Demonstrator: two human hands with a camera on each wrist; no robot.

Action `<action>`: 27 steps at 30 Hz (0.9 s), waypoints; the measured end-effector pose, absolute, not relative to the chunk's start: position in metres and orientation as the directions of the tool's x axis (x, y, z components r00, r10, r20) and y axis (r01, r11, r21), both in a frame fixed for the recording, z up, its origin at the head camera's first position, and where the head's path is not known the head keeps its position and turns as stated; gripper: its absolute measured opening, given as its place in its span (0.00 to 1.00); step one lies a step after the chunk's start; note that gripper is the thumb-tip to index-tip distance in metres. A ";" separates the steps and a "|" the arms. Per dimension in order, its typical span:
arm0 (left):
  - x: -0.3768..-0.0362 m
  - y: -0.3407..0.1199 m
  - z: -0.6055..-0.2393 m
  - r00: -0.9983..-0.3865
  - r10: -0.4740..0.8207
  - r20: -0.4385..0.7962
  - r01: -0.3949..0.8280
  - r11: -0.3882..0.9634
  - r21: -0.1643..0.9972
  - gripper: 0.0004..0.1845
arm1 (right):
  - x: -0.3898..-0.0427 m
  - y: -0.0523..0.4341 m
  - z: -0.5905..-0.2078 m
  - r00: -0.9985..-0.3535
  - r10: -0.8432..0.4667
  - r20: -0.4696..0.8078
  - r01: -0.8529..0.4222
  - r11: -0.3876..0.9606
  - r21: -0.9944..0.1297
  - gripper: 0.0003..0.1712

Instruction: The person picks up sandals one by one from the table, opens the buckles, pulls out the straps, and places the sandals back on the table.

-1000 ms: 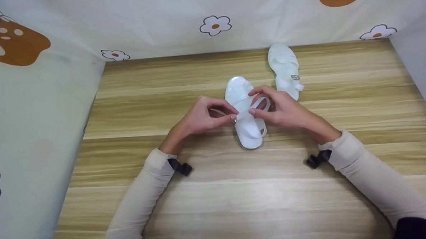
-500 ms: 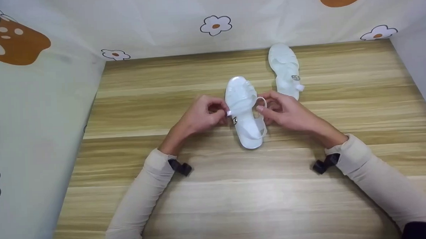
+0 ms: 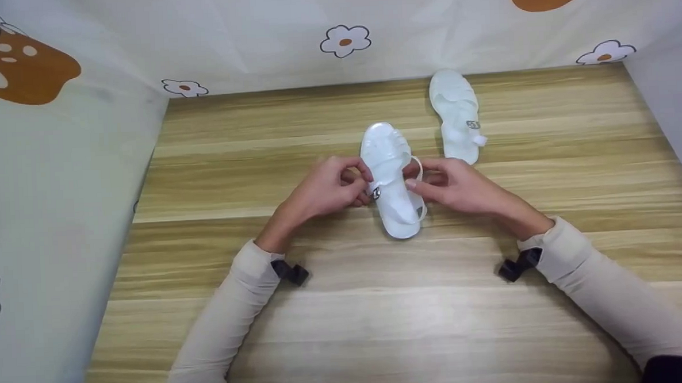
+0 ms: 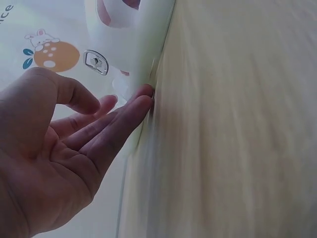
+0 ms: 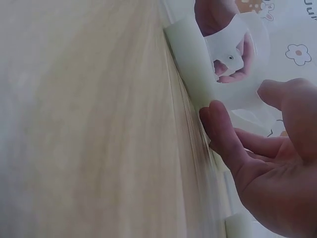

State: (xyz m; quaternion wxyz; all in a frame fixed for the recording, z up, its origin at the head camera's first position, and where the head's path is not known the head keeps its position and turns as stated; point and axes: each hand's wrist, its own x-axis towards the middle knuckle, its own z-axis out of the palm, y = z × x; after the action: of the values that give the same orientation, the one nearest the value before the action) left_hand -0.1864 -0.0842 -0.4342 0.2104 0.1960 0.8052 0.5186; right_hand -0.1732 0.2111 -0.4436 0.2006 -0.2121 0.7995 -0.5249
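Sandal (image 3: 391, 178): lies on the table (image 3: 334, 307), near its middle, toe toward the far curtain (image 3: 254, 40), heel toward the person.
Left hand (image 3: 323, 189): at the sandal's left edge, fingertips (image 4: 143, 96) touching its side, just beside the buckle (image 3: 376, 193).
Right hand (image 3: 453, 186): at the sandal's right edge, opposite the left hand, fingers (image 5: 218, 129) against the sole's side; the strap (image 3: 416, 168) sits between hand and sandal.
Second sandal (image 3: 457, 113): on the table behind and to the right of the first, apart from it, close to the far curtain.
Curtain: stands behind the table and along its left side.
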 end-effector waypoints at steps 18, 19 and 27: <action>-0.188 -0.078 -0.434 -0.871 0.488 0.063 0.301 0.427 0.853 0.09 | -0.167 0.201 -0.440 -0.893 -0.450 0.022 -0.197 0.347 -0.917 0.25; -0.188 -0.077 -0.435 -0.872 0.484 0.071 0.304 0.422 0.854 0.10 | -0.168 0.200 -0.441 -0.896 -0.444 0.027 -0.197 0.341 -0.919 0.25; -0.192 -0.068 -0.438 -0.895 0.437 0.093 0.271 0.366 0.890 0.11 | -0.178 0.192 -0.441 -0.911 -0.410 0.036 -0.174 0.305 -0.936 0.31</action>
State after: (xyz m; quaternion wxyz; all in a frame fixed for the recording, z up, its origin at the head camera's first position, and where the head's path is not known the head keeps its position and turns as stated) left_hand -0.1916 -0.0676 -0.4384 0.0799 0.2153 0.8225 0.5203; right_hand -0.1780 0.1922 -0.4413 0.1055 -0.1824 0.8008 -0.5607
